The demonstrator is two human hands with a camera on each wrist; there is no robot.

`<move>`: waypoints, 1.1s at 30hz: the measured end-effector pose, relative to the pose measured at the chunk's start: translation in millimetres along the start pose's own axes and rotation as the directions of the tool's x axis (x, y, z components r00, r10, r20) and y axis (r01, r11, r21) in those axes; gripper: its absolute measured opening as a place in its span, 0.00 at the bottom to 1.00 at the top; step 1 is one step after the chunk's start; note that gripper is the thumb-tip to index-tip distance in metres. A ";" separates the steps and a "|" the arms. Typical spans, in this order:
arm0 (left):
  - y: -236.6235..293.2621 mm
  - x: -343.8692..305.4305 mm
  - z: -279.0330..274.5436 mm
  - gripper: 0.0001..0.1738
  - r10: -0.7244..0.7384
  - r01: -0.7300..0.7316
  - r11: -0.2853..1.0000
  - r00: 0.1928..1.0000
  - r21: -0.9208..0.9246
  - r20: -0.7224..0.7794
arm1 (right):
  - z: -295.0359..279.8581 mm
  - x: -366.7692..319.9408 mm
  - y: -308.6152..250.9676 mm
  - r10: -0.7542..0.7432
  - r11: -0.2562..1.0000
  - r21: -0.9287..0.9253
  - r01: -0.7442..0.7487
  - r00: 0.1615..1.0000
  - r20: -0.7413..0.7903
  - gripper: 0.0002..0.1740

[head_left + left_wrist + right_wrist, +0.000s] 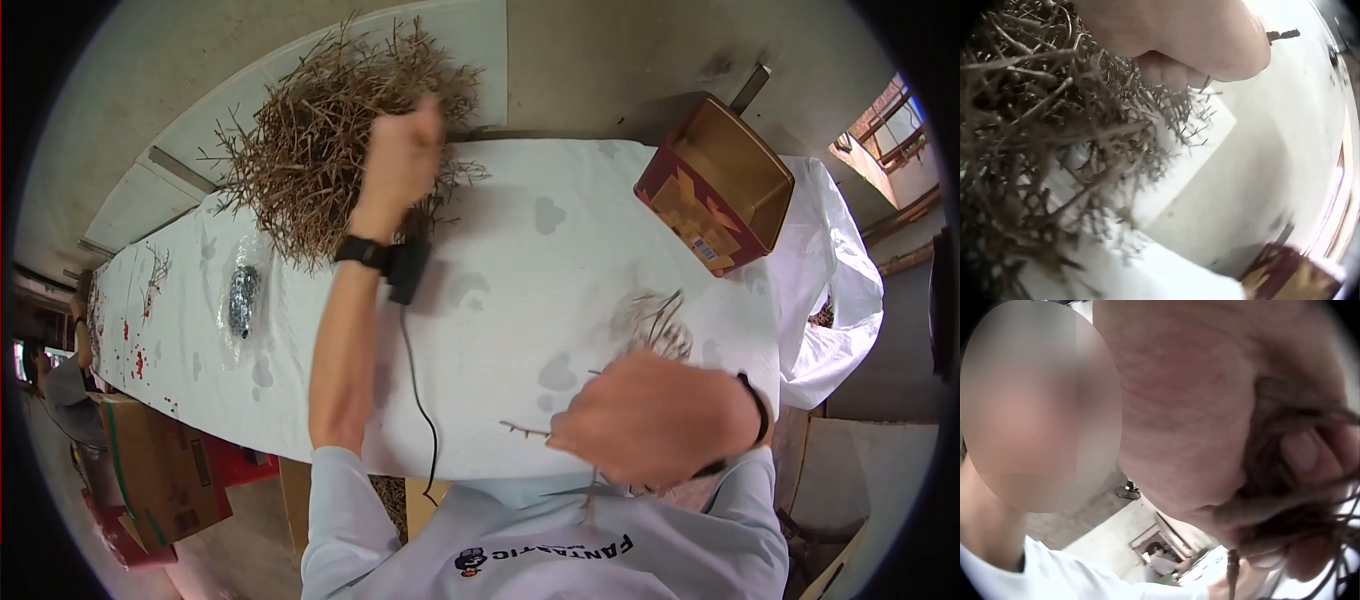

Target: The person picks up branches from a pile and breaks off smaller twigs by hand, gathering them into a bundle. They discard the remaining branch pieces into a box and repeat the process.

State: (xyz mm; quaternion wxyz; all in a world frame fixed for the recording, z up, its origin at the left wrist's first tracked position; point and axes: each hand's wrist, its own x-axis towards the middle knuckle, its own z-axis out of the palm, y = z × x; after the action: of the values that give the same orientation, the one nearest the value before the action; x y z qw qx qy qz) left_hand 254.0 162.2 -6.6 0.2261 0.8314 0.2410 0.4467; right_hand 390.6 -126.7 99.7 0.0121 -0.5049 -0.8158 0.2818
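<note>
"Gripping, is it, that right hand point(650, 415) nearest the body?"

"Yes, its fingers curl round some dry twigs point(1297, 503). The right wrist view shows that; from the head, the blurred back of the hand covers the grasp."

"And the left hand point(402, 155), farther over?"

"Beside the big twig pile point(315, 140), at the table's far side. The left wrist view shows curled fingers and a twig stub point(1285, 35) poking out past them, so it seems to pinch one. The head view is too smeared to tell."

"So which step is this?"

"Picking twigs out and gathering them in the right hand, I'd judge. Next calls for easing the stub clear without snagging, then bringing it across."

"Anything beyond?"

"Only the head view gives the whole open tin point(712, 225), and, farthest off, another person point(68, 385)."
</note>
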 end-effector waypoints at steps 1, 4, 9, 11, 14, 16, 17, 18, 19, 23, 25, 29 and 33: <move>-15.2 8.1 -7.4 0.34 0.123 -0.124 0.992 0.986 0.000 -0.114 | 0.9 -4.6 -3.8 -0.076 0.996 0.047 0.071 0.991 0.111 0.15; 17.9 3.8 -3.8 0.33 -0.009 0.019 0.979 0.999 -0.203 0.050 | -10.9 29.2 40.9 0.137 0.904 0.427 -0.004 0.950 -0.281 0.17; 68.0 6.6 1.7 0.31 -0.196 0.413 0.761 0.881 -0.500 0.430 | -20.0 58.1 93.1 0.143 0.720 0.678 0.147 0.925 -0.352 0.24; 79.1 4.2 -2.9 0.29 -0.173 0.442 0.744 0.852 -0.501 0.494 | -19.9 60.2 101.1 0.154 0.705 0.695 0.142 0.926 -0.345 0.23; 87.8 0.8 -3.7 0.26 -0.122 0.506 0.711 0.773 -0.489 0.622 | -18.0 61.3 107.7 0.181 0.665 0.734 0.134 0.925 -0.333 0.23; 90.5 -1.1 -0.9 0.22 -0.084 0.407 0.833 0.763 -0.376 0.640 | -20.8 61.0 105.1 0.281 0.591 0.804 0.074 0.915 -0.291 0.21; 91.8 -1.7 -0.2 0.21 -0.067 0.347 0.883 0.758 -0.315 0.649 | -22.0 61.0 104.6 0.327 0.550 0.834 0.047 0.907 -0.267 0.20; 93.5 -2.6 -0.3 0.21 -0.065 0.346 0.884 0.757 -0.314 0.650 | -22.4 61.1 105.1 0.327 0.550 0.834 0.049 0.906 -0.269 0.20; 95.7 -3.8 -0.9 0.20 -0.056 0.343 0.882 0.756 -0.323 0.652 | -22.5 61.3 105.5 0.357 0.517 0.851 0.096 0.879 -0.316 0.20; 98.1 -5.2 -3.2 0.19 -0.012 0.303 0.885 0.773 -0.352 0.634 | -24.8 62.9 110.2 0.428 0.455 0.865 0.213 0.799 -0.422 0.17; 95.9 -5.5 -3.4 0.19 0.037 0.239 0.894 0.804 -0.380 0.593 | -25.1 62.9 114.7 0.452 0.460 0.854 0.242 0.765 -0.460 0.15; 91.4 -5.0 -3.6 0.17 -0.005 0.191 0.935 0.848 -0.297 0.530 | -19.5 64.4 124.7 0.237 0.734 0.627 0.263 0.765 -0.598 0.14; 91.9 -5.8 -4.9 0.16 -0.044 0.262 0.923 0.798 -0.281 0.601 | -25.6 56.9 126.9 0.131 0.774 0.591 0.226 0.857 -0.499 0.16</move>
State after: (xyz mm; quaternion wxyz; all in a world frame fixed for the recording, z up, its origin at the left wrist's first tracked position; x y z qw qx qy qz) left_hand 265.2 87.7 46.5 0.4689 0.8516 0.1439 0.1853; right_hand 474.2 -25.9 46.3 0.4048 -0.5059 -0.6525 0.3929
